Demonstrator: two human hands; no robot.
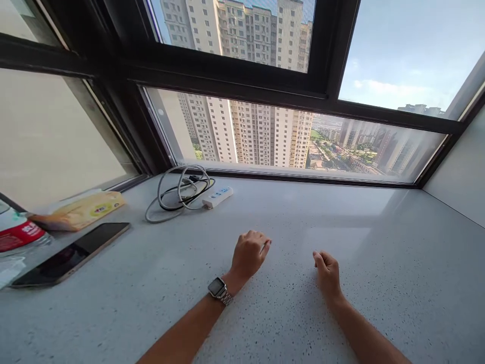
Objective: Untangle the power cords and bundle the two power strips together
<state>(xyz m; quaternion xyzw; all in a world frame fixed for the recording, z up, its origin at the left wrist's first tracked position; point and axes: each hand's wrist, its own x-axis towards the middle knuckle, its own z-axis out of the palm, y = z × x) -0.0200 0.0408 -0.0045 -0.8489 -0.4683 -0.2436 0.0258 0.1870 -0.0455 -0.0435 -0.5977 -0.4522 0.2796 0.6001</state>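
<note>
My left hand (pixel 250 253) is curled into a loose fist just above or on the speckled white sill (pixel 280 313). Its thumb points to the right, and nothing sticks out of the fingers. A wristwatch (pixel 217 287) with a metal band is on my left wrist. To the right, my right hand (pixel 328 273) is also closed, thumb lying along the bent index finger. No object shows in it. A gap of bare sill separates the two hands. Nearest to my left hand, farther back, lies a white power strip (pixel 219 197).
Coiled grey and black cables (pixel 170 205) lie beside the power strip. At the left are a smartphone (pixel 71 255), a yellow tissue pack (pixel 85 210) and a plastic bottle (pixel 22 235) with a red label. Dark window frames (pixel 227 81) border the sill; a white wall (pixel 458 167) stands at right.
</note>
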